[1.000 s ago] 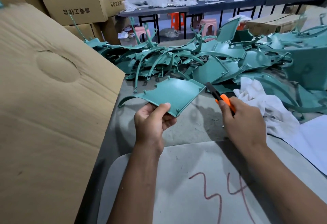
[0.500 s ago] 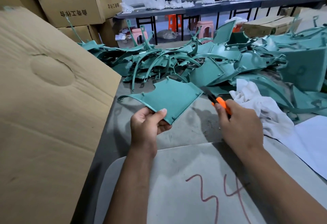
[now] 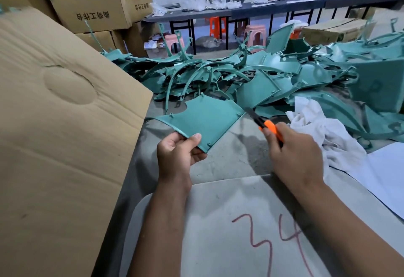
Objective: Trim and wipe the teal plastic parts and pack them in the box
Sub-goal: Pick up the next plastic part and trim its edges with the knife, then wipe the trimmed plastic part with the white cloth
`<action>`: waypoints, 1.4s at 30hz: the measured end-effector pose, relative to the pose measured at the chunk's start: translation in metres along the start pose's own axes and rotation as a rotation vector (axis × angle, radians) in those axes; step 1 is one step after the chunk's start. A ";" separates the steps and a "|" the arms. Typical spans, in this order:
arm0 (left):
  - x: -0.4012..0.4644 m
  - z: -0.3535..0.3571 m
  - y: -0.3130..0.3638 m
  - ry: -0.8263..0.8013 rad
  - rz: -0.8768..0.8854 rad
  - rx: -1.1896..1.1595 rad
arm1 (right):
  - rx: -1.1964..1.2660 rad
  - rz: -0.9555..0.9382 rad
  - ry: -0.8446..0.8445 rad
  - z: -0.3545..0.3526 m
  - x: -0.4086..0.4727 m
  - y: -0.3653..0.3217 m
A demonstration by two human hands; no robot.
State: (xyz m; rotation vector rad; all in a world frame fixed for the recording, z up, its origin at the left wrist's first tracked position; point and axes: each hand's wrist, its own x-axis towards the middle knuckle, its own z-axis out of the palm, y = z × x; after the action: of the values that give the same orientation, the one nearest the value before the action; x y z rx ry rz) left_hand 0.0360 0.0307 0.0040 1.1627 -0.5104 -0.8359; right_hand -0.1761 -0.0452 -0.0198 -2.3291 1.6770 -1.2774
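The left hand (image 3: 179, 154) is pinching one flat teal panel (image 3: 205, 119) by its near edge, thumb lying on top and fingers curled underneath, holding it lifted above the grey surface (image 3: 229, 158). The right hand (image 3: 295, 156) is closing around one orange utility knife (image 3: 267, 127), whose dark blade end is pointing at the panel's right corner, touching it or just beside it; I cannot tell which. Beyond both hands a heap of teal plastic parts (image 3: 262, 77) is lying tangled, far too many to count. One crumpled white cloth (image 3: 323, 132) is sitting just to the right of the right hand, partly over a white sheet (image 3: 384, 174). To the left of the left hand one big cardboard flap (image 3: 61, 123) is leaning in. Under the forearms one pale board (image 3: 218, 222) is showing the red number 34.
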 end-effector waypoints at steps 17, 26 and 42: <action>0.002 -0.006 0.003 -0.066 -0.090 -0.033 | 0.094 -0.125 0.009 0.004 -0.007 -0.016; 0.004 -0.015 0.001 -0.044 0.045 0.084 | -0.064 -0.022 -0.085 0.002 0.003 -0.004; -0.006 0.004 -0.017 0.391 0.769 0.873 | -0.200 0.406 -0.091 -0.015 0.017 0.043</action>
State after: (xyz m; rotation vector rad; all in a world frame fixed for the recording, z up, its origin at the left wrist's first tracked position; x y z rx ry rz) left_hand 0.0242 0.0304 -0.0102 1.6857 -0.9477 0.3381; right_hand -0.2172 -0.0707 -0.0176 -1.9470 2.1832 -0.9528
